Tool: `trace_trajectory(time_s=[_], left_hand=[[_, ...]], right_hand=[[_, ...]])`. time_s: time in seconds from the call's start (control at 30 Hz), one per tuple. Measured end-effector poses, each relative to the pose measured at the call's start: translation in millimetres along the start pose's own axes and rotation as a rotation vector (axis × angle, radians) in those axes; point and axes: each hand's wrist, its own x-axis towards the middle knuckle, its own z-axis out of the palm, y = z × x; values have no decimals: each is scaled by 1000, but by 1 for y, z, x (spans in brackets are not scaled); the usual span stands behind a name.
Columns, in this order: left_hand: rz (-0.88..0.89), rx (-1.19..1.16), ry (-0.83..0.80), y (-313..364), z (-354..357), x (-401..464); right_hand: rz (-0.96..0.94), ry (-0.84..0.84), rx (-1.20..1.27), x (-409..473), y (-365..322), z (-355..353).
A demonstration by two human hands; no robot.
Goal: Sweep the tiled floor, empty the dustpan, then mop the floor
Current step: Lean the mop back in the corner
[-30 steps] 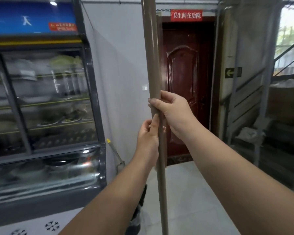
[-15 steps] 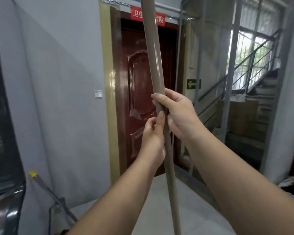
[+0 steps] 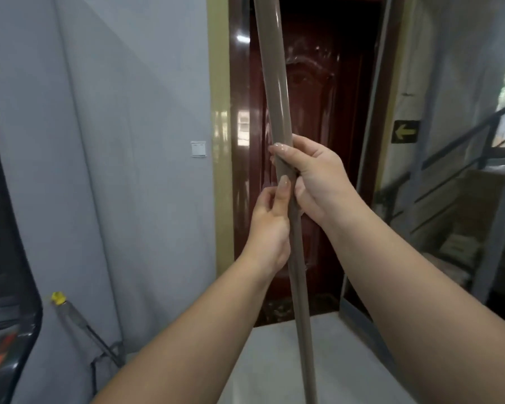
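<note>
A long grey-brown handle (image 3: 274, 83) stands nearly upright in the middle of the view; its lower end runs out of the frame, so its head is hidden. My right hand (image 3: 315, 176) grips the handle from the right, fingers wrapped around it. Just below, my left hand (image 3: 270, 228) holds the same handle, thumb laid up along it. The pale tiled floor (image 3: 274, 360) shows beneath my forearms.
A dark red door (image 3: 327, 141) in a yellowish frame stands shut straight ahead. A display fridge edge (image 3: 9, 287) is at the left. A yellow-tipped handle (image 3: 79, 322) leans on the grey wall. Stairs with a metal railing (image 3: 455, 176) rise at the right.
My view has swung right, away from the fridge, and moved closer to the door. Both hands keep their hold on the handle, which stays upright.
</note>
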Motion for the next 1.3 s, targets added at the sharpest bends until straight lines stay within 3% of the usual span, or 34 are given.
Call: trace_trajectory(time_s=[0.4, 0.73, 1.03, 1.3], left_hand=[[27, 139, 113, -19, -107, 191], [154, 237, 146, -17, -206, 326], [262, 361, 347, -27, -303, 446], [290, 475, 487, -6, -383, 520]], right_hand=[[31, -70, 164, 194, 124, 20], [7, -132, 292, 328, 216, 61], [19, -315, 368, 455, 320, 97], [-36, -349, 324, 540, 393, 160]])
